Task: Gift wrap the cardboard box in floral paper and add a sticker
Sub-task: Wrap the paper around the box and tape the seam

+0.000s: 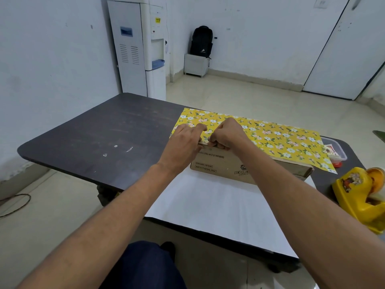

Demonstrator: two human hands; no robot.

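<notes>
"NOT FOR RETAIL SALE" on box (220, 163)

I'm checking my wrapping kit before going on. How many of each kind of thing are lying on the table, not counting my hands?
cardboard box: 1
floral paper sheet: 1
yellow tape dispenser: 1
clear plastic container: 1
Total: 4

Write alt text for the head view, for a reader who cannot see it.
The left hand and right hand hold yellow floral paper on the near top edge of a cardboard box on a dark table. A tape dispenser stands at right.
</notes>
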